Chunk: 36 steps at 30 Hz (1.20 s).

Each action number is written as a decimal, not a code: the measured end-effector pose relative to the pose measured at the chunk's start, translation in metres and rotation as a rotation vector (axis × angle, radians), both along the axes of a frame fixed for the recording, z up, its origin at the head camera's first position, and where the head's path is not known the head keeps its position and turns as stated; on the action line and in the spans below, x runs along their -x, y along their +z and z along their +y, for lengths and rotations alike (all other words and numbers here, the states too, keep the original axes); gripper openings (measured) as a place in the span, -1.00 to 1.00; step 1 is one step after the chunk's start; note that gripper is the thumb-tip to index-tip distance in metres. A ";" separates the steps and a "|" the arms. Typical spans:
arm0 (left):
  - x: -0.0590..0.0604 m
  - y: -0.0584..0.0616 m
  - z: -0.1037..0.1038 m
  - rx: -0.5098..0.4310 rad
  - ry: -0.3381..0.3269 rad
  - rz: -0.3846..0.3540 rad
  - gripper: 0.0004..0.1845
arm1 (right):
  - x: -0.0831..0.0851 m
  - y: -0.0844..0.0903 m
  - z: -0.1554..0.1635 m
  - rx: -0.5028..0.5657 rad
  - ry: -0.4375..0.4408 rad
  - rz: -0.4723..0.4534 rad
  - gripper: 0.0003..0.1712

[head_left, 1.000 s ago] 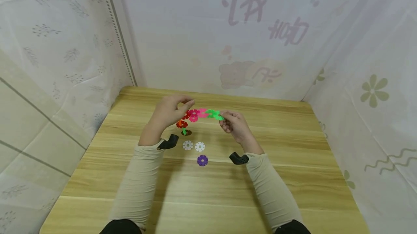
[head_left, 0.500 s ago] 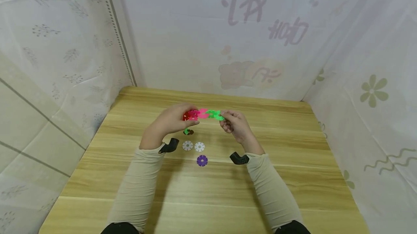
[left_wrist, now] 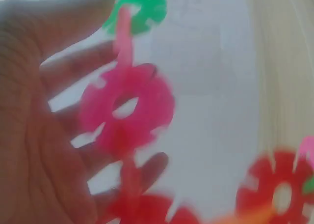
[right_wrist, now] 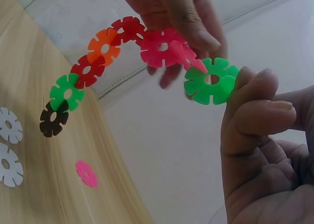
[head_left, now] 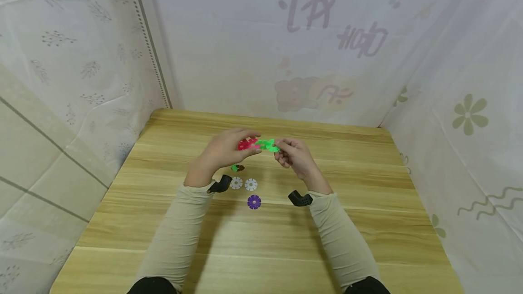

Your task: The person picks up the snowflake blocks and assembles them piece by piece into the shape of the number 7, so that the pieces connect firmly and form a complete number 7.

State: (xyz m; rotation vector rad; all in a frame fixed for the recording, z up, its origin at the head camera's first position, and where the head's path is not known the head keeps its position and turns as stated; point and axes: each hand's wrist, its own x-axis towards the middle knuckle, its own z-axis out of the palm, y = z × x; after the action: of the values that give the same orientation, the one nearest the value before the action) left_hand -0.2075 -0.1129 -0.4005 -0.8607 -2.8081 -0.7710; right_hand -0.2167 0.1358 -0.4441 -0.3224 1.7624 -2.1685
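Both hands raised above the desk (head_left: 367,221), a chain of snap-together plastic discs (right_wrist: 122,47) strung between them; held off the surface so the free end can hang, judged to keep the joints from twisting.

Right hand (head_left: 295,157): thumb and forefinger pinch the green end disc (right_wrist: 212,80) by its rim; remaining fingers curled into the palm.

Left hand (head_left: 224,151): fingers (right_wrist: 189,25) closed over the pink discs next to the green one, thumb on top; grip reads as a pinch at the joint, likely steadying it.

Chain count, right wrist view, from the held end: green, two pink, dark red, orange, red, green, brown (right_wrist: 53,119); eight discs, though the pink pair overlaps and is hard to separate; brown tail hangs just above the desk.

Loose on the desk: two white discs (head_left: 244,184) side by side; one purple disc (head_left: 254,201) near them; one pink disc (right_wrist: 86,174), seen in the right wrist view only.
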 end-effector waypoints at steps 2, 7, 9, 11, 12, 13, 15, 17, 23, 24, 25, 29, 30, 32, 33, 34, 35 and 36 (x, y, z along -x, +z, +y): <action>0.001 -0.001 0.005 -0.013 -0.032 0.056 -0.57 | 0.000 0.000 -0.001 -0.005 0.021 0.018 -0.71; 0.003 -0.002 0.014 -0.073 -0.055 0.112 -0.76 | -0.001 0.000 -0.004 -0.018 0.061 0.063 -0.68; 0.004 -0.003 0.015 -0.098 -0.053 0.120 -0.80 | -0.001 0.000 -0.005 -0.021 0.065 0.069 -0.68; 0.004 -0.003 0.016 -0.122 -0.055 0.126 -0.83 | 0.000 0.001 -0.006 -0.024 0.064 0.073 -0.68; 0.004 -0.004 0.016 -0.134 -0.055 0.129 -0.84 | 0.000 0.001 -0.006 -0.028 0.063 0.074 -0.67; 0.004 -0.004 0.016 -0.148 -0.056 0.133 -0.84 | 0.000 0.002 -0.006 -0.032 0.062 0.074 -0.66; 0.004 -0.005 0.015 -0.178 -0.060 0.132 -0.85 | 0.001 0.003 -0.007 -0.037 0.062 0.079 -0.62; 0.003 -0.005 0.014 -0.212 -0.061 0.122 -0.86 | 0.002 0.003 -0.007 -0.043 0.068 0.082 -0.54; 0.003 -0.004 0.009 -0.266 -0.038 0.107 -0.86 | 0.009 -0.010 -0.009 -0.029 0.066 0.062 -0.25; 0.003 -0.004 0.008 -0.266 -0.033 0.111 -0.87 | 0.011 -0.015 -0.009 -0.031 0.062 0.056 -0.23; 0.003 -0.003 0.007 -0.266 -0.029 0.112 -0.87 | 0.012 -0.021 -0.010 -0.045 0.058 0.054 -0.21; 0.002 -0.001 0.004 -0.273 -0.027 0.123 -0.89 | 0.015 -0.049 -0.014 -0.243 0.090 0.134 -0.34; 0.002 -0.001 0.003 -0.281 -0.028 0.118 -0.89 | 0.015 -0.056 -0.016 -0.328 0.107 0.172 -0.42; 0.002 -0.001 0.002 -0.306 -0.036 0.100 -0.90 | 0.015 -0.068 -0.021 -0.512 0.158 0.271 -0.55; 0.003 -0.001 0.001 -0.320 -0.041 0.089 -0.90 | 0.014 -0.073 -0.023 -0.588 0.189 0.317 -0.61; 0.003 -0.001 0.001 -0.332 -0.044 0.077 -0.91 | 0.013 -0.078 -0.026 -0.658 0.219 0.360 -0.64; 0.003 -0.002 0.000 -0.343 -0.047 0.066 -0.91 | 0.012 -0.081 -0.028 -0.718 0.247 0.402 -0.65; 0.003 -0.002 0.000 -0.353 -0.050 0.057 -0.91 | 0.010 -0.084 -0.031 -0.780 0.272 0.449 -0.64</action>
State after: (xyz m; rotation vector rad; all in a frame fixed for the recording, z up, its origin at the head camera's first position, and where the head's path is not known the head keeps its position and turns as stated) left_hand -0.2109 -0.1134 -0.4021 -0.8742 -2.4979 -1.1815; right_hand -0.2272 0.1047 -0.5282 -0.8162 2.4580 -1.1458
